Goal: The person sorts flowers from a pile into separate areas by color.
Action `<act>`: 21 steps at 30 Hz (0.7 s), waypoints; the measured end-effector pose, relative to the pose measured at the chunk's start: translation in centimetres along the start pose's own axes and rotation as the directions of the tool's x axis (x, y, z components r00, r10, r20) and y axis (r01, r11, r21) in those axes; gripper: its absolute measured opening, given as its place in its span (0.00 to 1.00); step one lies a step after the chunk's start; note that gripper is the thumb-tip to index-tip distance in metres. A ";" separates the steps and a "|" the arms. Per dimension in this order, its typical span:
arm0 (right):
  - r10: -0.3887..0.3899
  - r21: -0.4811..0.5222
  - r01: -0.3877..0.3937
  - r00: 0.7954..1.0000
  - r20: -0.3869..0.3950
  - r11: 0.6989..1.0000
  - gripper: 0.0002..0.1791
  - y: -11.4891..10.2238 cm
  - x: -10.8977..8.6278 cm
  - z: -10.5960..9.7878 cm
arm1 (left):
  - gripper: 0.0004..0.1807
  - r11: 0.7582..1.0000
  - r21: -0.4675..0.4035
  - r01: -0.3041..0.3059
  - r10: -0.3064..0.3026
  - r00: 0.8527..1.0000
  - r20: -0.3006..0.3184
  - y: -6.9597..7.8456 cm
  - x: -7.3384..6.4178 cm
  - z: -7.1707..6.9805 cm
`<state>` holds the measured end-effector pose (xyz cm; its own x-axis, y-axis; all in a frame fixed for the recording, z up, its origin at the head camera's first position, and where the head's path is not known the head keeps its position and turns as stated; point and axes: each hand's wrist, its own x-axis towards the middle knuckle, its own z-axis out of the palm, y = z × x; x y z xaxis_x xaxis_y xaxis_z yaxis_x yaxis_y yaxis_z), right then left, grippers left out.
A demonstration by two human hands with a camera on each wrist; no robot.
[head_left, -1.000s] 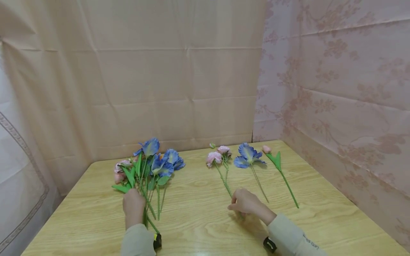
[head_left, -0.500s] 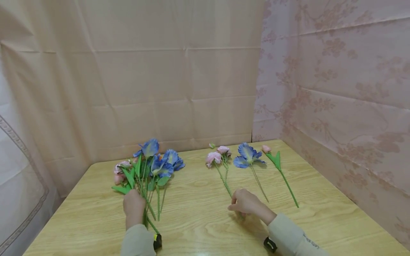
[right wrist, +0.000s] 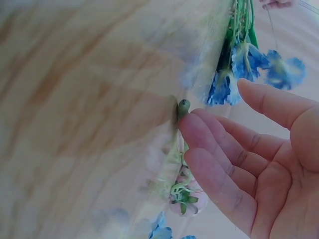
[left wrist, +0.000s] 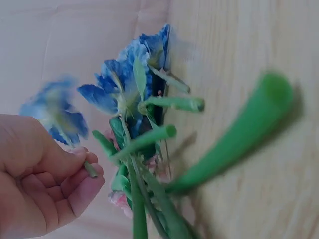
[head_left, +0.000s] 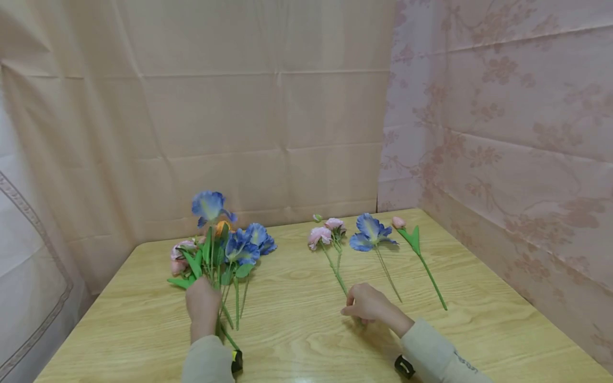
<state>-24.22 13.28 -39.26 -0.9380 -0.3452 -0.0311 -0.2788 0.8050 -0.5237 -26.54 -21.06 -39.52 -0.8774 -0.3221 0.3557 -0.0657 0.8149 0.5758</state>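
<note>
My left hand (head_left: 203, 302) pinches the stem of a blue artificial iris (head_left: 208, 206) between thumb and fingertips. That bloom stands raised above the pile, and the left wrist view shows the stem's short end poking out below the fingertips. Other blue irises (left wrist: 112, 89) lie beside the hand, among green stems and leaves. On the right, my right hand (head_left: 366, 302) rests by the lower stem of a pink flower spray (head_left: 320, 237). Its fingers (right wrist: 199, 132) are loosely bent with the thumb well apart, fingertips right at the stem's cut end.
Right of the pink spray lie a single blue iris (head_left: 370, 232) and a pink tulip (head_left: 398, 223) with green leaves. An orange bloom (head_left: 222, 229) and pink blooms (head_left: 179, 266) show in the left pile. Beige cloth (head_left: 239, 133) hangs behind the wooden table (head_left: 297, 340).
My left hand has risen slightly, lifting the blue iris up and to the left out of the pile, which uncovers the orange bloom. My right hand has stayed in place.
</note>
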 end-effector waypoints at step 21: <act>-0.045 0.032 0.045 0.999 0.011 0.998 0.08 0.4 0.1 0.1 | 0.03 0.981 -0.133 -0.141 0.142 0.990 -0.004 5.8 -0.4 1.5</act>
<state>-24.43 13.53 -39.60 -0.9223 -0.3861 -0.0166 -0.3137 0.7730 -0.5515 -27.29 -15.54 -37.41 -0.8759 -0.2054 0.4366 0.1222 0.7809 0.6125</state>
